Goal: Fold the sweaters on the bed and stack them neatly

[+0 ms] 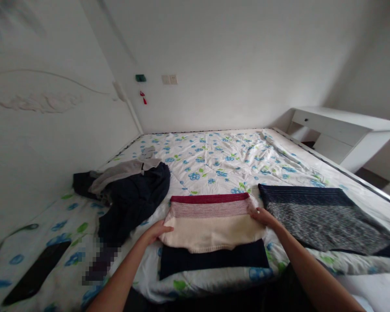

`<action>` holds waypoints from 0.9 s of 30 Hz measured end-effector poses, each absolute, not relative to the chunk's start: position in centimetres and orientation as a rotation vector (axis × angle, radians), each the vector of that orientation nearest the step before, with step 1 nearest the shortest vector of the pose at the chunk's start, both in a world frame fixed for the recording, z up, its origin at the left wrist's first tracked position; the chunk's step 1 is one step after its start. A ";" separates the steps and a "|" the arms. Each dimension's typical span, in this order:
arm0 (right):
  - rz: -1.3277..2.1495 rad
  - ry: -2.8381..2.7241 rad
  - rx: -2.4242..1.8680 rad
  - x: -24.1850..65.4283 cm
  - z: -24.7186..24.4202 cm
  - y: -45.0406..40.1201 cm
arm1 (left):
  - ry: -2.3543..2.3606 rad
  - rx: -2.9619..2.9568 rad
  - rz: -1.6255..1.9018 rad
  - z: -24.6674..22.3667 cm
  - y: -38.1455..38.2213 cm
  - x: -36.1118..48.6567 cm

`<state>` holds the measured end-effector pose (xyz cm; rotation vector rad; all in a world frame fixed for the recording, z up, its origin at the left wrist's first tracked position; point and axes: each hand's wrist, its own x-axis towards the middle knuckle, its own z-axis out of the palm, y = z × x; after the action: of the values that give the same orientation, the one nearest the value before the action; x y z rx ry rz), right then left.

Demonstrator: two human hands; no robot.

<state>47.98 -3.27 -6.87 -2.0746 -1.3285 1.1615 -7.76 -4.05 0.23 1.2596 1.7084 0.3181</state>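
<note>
A knitted sweater (211,229) lies partly folded on the bed in front of me, banded in dark red, mottled pink and cream, with a navy part beneath its near edge. My left hand (158,231) grips its left side, thumb on top and the other fingers mostly hidden by the knit. At the opposite side, my right hand (263,216) pinches the sweater's edge between thumb and fingers. To the right of that hand, a navy and speckled grey knit garment (321,219) is spread flat.
Dark clothing with a grey part (133,195) lies heaped at left. Nearer me is a black phone-like slab (37,273), beside a blurred-out patch. The floral bedsheet (208,160) stretches back to the wall. A white desk (338,130) stands beyond the bed's right edge.
</note>
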 end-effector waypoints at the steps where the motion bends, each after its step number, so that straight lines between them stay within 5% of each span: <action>1: 1.092 -1.357 -2.140 48.1 -6.4 -3.4 | 1.819 1.388 0.274 0.5 -4.2 -7.6; 6: 0.649 -1.855 -2.013 46.3 -3.8 -6.5 | 1.977 2.064 0.145 0.8 -8.1 -6.2; 11: 0.931 -2.270 -1.541 39.8 -3.9 -12.8 | 1.492 2.294 0.062 -0.8 -13.6 -1.3; 27: 0.883 -2.475 -1.611 37.8 -4.5 -13.7 | 1.362 2.230 0.016 -2.2 -13.6 0.4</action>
<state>37.80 -13.72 -4.48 -1.6112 -2.4752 0.8833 0.39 -13.59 -2.15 2.2300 1.3622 0.0162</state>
